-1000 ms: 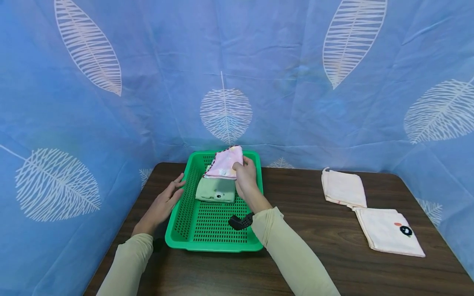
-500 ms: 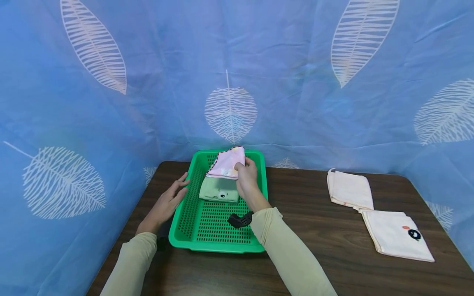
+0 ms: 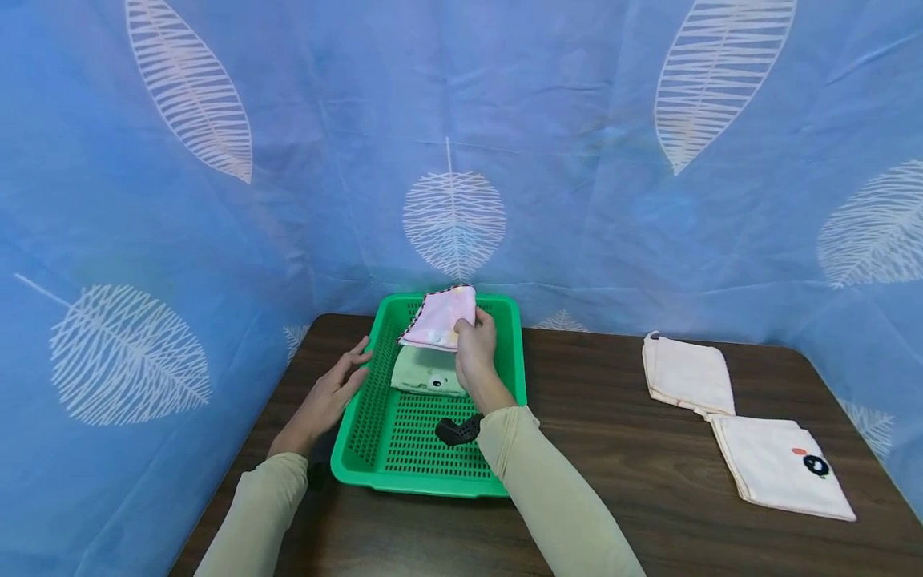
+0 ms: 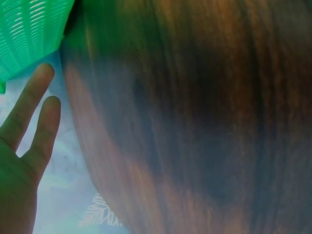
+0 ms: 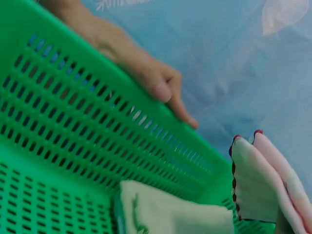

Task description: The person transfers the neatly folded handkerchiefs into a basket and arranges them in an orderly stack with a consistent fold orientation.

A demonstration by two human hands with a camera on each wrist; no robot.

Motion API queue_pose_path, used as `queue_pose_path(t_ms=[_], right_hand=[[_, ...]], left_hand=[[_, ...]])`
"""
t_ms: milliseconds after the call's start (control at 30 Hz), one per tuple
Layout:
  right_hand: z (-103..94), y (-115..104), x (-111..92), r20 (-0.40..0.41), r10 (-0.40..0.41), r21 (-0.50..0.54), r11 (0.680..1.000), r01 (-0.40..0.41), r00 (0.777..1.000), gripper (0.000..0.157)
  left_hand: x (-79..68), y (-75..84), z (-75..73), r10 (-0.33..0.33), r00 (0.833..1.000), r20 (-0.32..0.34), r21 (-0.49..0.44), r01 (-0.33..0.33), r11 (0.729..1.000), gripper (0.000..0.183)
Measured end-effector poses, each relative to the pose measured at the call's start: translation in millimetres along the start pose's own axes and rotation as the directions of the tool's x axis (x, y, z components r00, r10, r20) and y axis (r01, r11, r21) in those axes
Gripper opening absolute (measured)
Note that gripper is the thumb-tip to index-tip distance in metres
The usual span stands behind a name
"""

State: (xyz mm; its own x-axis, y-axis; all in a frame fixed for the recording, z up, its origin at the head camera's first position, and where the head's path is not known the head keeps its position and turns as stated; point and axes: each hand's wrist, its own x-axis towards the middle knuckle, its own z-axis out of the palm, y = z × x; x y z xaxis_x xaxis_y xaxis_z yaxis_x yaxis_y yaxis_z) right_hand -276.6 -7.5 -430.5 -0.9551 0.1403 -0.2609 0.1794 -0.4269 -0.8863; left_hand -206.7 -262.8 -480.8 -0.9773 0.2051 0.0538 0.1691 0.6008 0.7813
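My right hand [image 3: 477, 353] pinches the right edge of a folded pink towel [image 3: 441, 319] with a dark stitched border. The towel hangs over the back part of a green plastic basket [image 3: 425, 487], tilted. Below and in front of it, a folded light green towel [image 3: 424, 375] with a small embroidered face lies on the basket floor. In the right wrist view the pink towel [image 5: 261, 180] shows its folded layers, apart from the green towel [image 5: 170, 209]. My left hand [image 3: 324, 398] touches the basket's left rim, fingers extended; two fingers [image 4: 47, 124] show spread in the left wrist view.
Two folded white towels lie on the dark wooden table [image 3: 598, 433] to the right: one with a loop [image 3: 688, 373] behind, one with a black embroidered motif [image 3: 775, 465] in front. A blue leaf-patterned curtain [image 3: 346, 160] hangs behind and on both sides.
The head view has turned slightly left, so the scene shifts right. My right hand and the pink towel have drifted a little left over the basket. My left hand stays at the rim.
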Motion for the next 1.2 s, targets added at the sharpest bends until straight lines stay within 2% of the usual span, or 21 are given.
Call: queue_pose_path(t_ms=[333,667,833,1033,1200], right_hand=[[-5.7,13.5,1.2,0.023,0.019,-0.042,0.999,-0.018,1.000,0.069],[-5.2,16.8,4.3,0.126,-0.002,0.082,0.997,-0.008,0.992,0.063],[-3.8,17.7,6.9,0.164,0.019,0.128,0.991,-0.041,0.986,0.062],[-5.4,21.5,7.3,0.235,0.074,0.097,0.990,-0.099,0.969,0.063],[-4.6,22.4,7.8,0.245,0.091,0.073,0.991,-0.112,0.965,0.065]], left_hand=[[0.4,-7.6,3.5,0.037,0.999,-0.039,-0.054,-0.039,0.998,0.042],[2.6,-8.0,3.2,0.033,0.999,-0.034,-0.070,-0.036,0.997,0.041],[2.4,-5.1,2.4,0.023,0.999,-0.036,-0.066,-0.025,0.997,0.040],[0.8,-6.1,4.8,0.024,0.999,-0.035,-0.067,-0.027,0.997,0.040],[0.9,-2.8,3.9,0.024,0.999,-0.035,-0.069,-0.026,0.997,0.041]])
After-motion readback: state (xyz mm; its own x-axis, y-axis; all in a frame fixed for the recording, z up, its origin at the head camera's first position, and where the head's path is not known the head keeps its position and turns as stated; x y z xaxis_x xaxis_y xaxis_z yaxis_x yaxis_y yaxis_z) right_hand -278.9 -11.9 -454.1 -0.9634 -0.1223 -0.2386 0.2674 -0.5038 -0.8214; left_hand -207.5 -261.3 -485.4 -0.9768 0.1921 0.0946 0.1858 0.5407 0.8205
